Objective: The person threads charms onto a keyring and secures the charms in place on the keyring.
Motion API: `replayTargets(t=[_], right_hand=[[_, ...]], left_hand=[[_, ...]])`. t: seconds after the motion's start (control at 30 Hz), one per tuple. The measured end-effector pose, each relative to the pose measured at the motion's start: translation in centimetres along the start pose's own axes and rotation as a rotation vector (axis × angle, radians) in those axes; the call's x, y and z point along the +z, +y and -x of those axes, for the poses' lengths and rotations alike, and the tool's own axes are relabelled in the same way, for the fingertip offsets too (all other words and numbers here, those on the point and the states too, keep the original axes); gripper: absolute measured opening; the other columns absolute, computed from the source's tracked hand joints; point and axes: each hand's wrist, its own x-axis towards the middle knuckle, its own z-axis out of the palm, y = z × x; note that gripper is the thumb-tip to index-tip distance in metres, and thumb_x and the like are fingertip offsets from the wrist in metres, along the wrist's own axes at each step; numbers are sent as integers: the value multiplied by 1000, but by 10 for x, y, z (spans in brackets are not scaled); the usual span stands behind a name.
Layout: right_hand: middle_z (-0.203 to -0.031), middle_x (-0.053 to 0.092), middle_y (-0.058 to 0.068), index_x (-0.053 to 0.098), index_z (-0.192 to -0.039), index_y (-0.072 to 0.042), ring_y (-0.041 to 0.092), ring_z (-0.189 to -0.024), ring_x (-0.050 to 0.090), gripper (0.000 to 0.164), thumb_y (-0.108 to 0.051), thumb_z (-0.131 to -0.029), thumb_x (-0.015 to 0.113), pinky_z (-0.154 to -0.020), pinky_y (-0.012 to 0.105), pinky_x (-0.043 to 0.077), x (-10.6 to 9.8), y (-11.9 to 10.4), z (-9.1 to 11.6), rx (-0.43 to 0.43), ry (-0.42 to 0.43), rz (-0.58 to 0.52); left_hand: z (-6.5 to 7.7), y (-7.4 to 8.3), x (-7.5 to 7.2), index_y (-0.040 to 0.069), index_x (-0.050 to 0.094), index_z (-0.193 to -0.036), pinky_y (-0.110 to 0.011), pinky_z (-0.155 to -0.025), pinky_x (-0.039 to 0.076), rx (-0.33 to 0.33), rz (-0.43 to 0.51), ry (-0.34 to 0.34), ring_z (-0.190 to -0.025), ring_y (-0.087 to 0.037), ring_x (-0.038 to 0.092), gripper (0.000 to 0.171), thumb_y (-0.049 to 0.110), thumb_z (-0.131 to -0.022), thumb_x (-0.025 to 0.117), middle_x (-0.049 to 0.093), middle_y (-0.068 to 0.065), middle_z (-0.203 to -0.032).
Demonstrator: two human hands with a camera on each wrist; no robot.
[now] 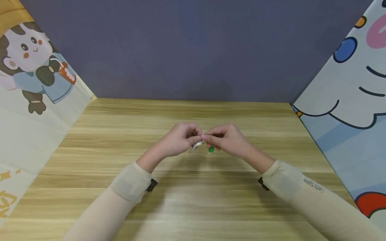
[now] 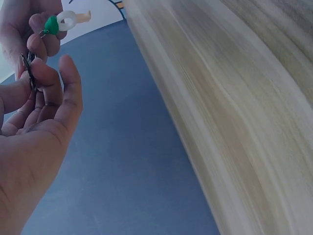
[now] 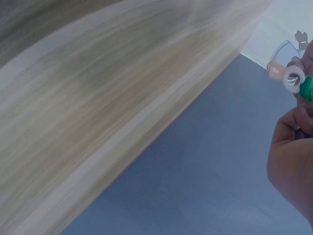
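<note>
Mid-frame, your left hand (image 1: 177, 141) and right hand (image 1: 231, 140) pinch the keyring (image 2: 30, 72) between them; the key (image 1: 195, 146) hangs nearer your left, long axis slanting lower-left, the green charm (image 1: 211, 149) below your right.

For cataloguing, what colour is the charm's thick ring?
The thick ring is white, clearest in left wrist view.

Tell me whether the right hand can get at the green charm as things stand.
Likely yes: the green charm is close beside the right hand, with nothing in view between them, though that hand looks busy with the key ring.
</note>
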Motion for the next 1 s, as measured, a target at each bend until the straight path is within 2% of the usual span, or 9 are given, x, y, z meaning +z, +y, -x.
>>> replayTargets(t=[0.13,0.3,0.5,0.7,0.87,1.0], right_hand=[[-75,73,4,83,-92,-11,22,-61,57,23,-30,-103,73,-53,25,44,2,1,0,-10,32,-38],[-74,73,0,84,-98,-6,13,-62,58,24,-27,-102,75,-56,22,48,4,0,-2,16,86,-101],[-78,78,-3,82,-108,1,10,-67,66,22,-19,-102,74,-65,23,58,5,-4,-1,33,142,-198],[-76,78,-6,81,-110,5,9,-66,67,22,-14,-102,74,-64,23,57,8,-6,-1,-15,192,-258],[-78,79,-6,78,-112,9,8,-67,68,23,-11,-102,72,-66,24,60,11,-6,-1,-56,241,-301],[-79,79,-4,78,-111,9,8,-67,66,21,-8,-102,71,-65,23,59,13,-6,-1,-123,277,-367]], left_hand=[[-1,-1,1,10,66,-103,-28,-62,49,-4,7,13,-76,-24,64,9,13,-109,60,73,-14,-96],[0,1,1,9,67,-103,-29,-60,47,-3,12,57,-72,-21,63,11,13,-110,59,73,-14,-93],[0,3,5,4,66,-105,-35,-70,59,8,90,121,-84,-18,72,11,10,-110,58,73,-15,-98],[0,3,9,0,64,-104,-37,-80,65,67,196,194,-88,-24,72,8,4,-108,58,70,-16,-103],[0,4,10,0,65,-104,-33,-78,62,116,243,219,-90,-32,71,8,3,-108,58,69,-14,-100],[-1,5,11,0,64,-102,-32,-76,60,143,273,251,-85,-25,69,9,3,-108,58,69,-12,-97]])
